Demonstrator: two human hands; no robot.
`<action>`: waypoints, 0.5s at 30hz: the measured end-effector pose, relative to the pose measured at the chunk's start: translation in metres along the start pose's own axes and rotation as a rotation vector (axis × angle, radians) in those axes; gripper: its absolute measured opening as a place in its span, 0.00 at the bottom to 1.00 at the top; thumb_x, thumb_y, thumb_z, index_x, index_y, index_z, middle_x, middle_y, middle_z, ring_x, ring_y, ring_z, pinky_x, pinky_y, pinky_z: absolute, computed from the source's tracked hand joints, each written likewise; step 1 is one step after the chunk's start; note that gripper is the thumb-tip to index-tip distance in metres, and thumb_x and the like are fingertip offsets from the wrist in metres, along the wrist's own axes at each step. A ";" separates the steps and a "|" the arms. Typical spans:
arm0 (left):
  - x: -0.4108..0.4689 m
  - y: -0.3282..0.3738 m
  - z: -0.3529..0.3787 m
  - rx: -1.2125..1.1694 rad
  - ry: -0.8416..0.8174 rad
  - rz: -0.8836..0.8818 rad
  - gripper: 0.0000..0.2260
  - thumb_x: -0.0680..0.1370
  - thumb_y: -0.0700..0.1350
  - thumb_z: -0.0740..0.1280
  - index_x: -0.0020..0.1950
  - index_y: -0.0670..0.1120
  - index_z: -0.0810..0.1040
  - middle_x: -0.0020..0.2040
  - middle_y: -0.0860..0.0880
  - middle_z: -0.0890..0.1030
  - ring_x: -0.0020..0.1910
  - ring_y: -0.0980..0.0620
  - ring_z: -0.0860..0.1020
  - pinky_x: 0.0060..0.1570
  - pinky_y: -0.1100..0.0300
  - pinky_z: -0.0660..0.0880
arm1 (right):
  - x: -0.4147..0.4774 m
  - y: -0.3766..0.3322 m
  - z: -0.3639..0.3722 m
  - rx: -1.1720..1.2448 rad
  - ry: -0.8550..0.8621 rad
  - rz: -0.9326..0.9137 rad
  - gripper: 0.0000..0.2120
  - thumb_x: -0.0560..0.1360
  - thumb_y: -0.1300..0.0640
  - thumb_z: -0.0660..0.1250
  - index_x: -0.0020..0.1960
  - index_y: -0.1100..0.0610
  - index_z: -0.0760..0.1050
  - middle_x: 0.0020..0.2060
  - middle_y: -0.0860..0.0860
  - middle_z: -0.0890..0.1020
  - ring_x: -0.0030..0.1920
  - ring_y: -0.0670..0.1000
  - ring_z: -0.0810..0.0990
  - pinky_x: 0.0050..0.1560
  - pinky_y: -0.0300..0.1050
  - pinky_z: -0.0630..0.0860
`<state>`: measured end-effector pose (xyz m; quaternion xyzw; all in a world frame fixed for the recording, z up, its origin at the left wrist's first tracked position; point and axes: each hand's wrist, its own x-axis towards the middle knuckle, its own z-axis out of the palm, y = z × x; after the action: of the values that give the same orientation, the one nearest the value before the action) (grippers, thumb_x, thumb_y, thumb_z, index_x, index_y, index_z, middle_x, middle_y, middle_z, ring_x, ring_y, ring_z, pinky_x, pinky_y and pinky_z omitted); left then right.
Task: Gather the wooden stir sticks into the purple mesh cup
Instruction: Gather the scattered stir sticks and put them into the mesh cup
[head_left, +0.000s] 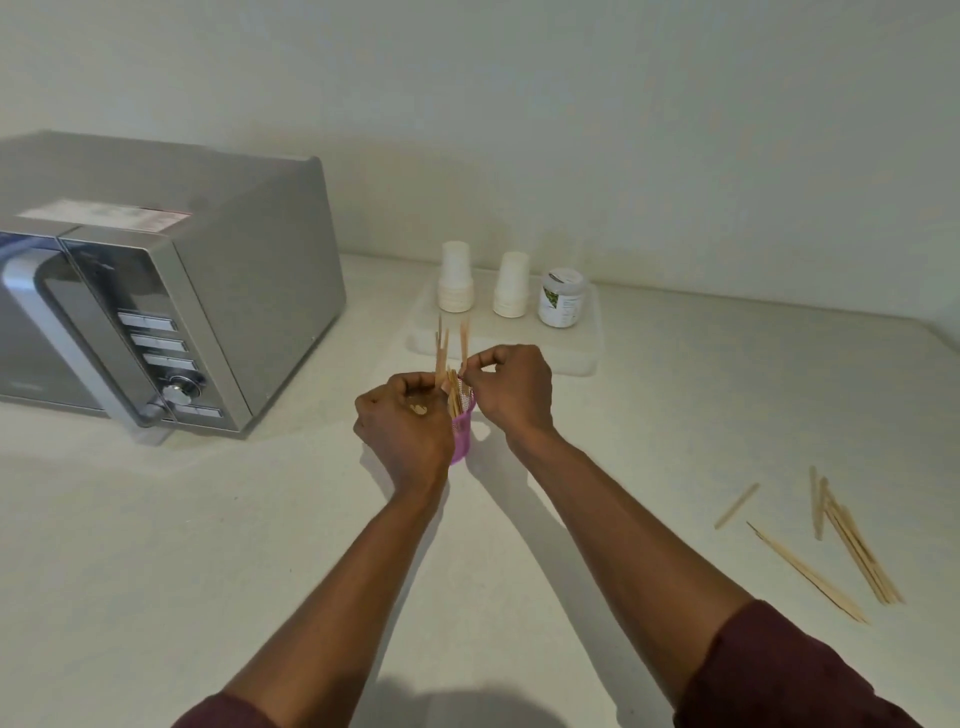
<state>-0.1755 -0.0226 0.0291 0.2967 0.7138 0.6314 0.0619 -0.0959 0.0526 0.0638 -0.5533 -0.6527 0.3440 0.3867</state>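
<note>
The purple mesh cup (462, 437) stands on the white counter at the centre, mostly hidden behind my hands. My left hand (404, 434) is wrapped around the cup's left side. My right hand (511, 389) pinches wooden stir sticks (464, 340) that rise upright out of the cup's mouth. More sticks (455, 397) lean inside the cup. Several loose stir sticks (852, 545) lie scattered on the counter at the right, and one short stick (736, 505) lies apart from them.
A silver microwave (156, 291) fills the left side. Behind the cup a white tray (587, 358) holds two stacks of white paper cups (456, 278) and a small jar (562, 299). A white wall runs along the back.
</note>
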 end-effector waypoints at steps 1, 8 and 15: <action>-0.001 -0.002 0.001 0.015 0.010 -0.006 0.07 0.73 0.55 0.73 0.46 0.54 0.84 0.44 0.58 0.84 0.54 0.47 0.81 0.59 0.41 0.77 | 0.000 0.003 0.002 -0.004 -0.010 0.016 0.02 0.69 0.54 0.77 0.40 0.52 0.88 0.41 0.47 0.89 0.42 0.51 0.86 0.45 0.50 0.85; 0.004 -0.001 0.002 0.059 0.081 -0.007 0.14 0.74 0.52 0.78 0.56 0.50 0.80 0.51 0.60 0.80 0.61 0.49 0.73 0.65 0.48 0.71 | -0.003 0.016 0.005 -0.004 -0.005 -0.001 0.05 0.70 0.58 0.77 0.45 0.52 0.88 0.41 0.48 0.87 0.39 0.46 0.80 0.43 0.42 0.76; 0.030 -0.007 0.001 0.271 -0.102 0.410 0.21 0.78 0.51 0.74 0.68 0.44 0.77 0.69 0.47 0.79 0.70 0.45 0.74 0.71 0.48 0.67 | -0.007 0.030 -0.013 0.011 0.014 -0.135 0.13 0.73 0.65 0.73 0.54 0.54 0.84 0.50 0.45 0.87 0.50 0.46 0.85 0.58 0.49 0.81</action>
<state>-0.2019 -0.0075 0.0307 0.4724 0.7127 0.5135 -0.0719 -0.0702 0.0503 0.0423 -0.5083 -0.6838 0.3167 0.4167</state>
